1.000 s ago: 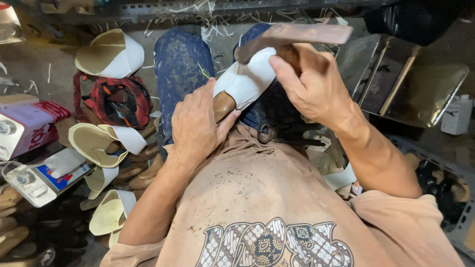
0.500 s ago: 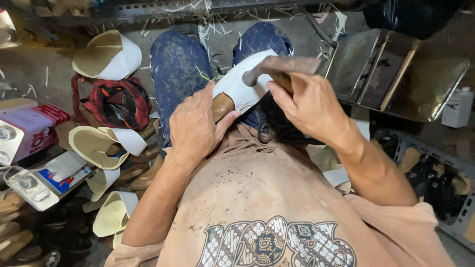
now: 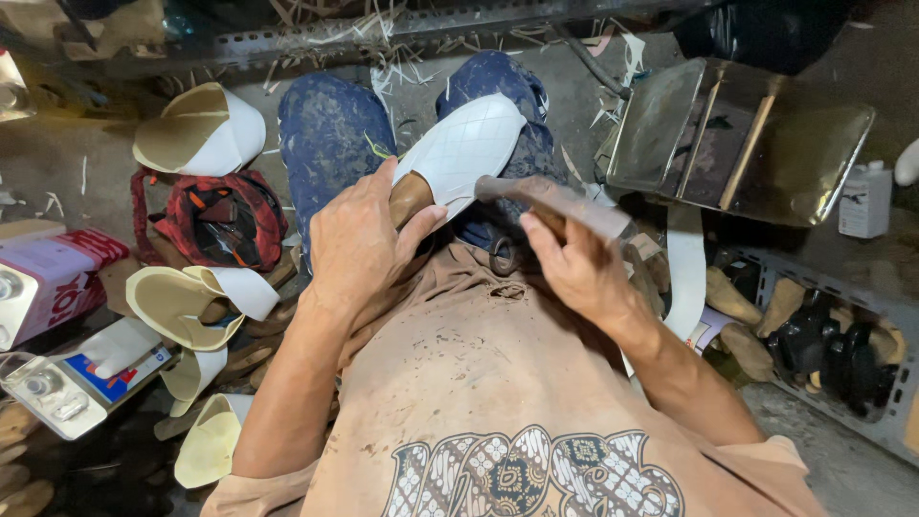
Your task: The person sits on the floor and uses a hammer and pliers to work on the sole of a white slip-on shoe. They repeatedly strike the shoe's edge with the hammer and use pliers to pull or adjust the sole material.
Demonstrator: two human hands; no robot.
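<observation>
The left hand [image 3: 359, 244] clamps a white shoe [image 3: 469, 148] on its last. Just beside it, the right hand [image 3: 574, 268] is closed around a hammer [image 3: 550, 199].

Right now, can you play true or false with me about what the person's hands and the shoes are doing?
1. The left hand holds a white quilted shoe upper on the lap. True.
2. The right hand holds a pair of scissors. False: it grips a hammer, whose head is at the shoe's edge.
3. The person's knees are covered in blue trousers. True.
4. The half-made sandals lie on the person's right side. False: they are piled on the left side.
5. A red and black bag sits on the person's left. True.
</observation>
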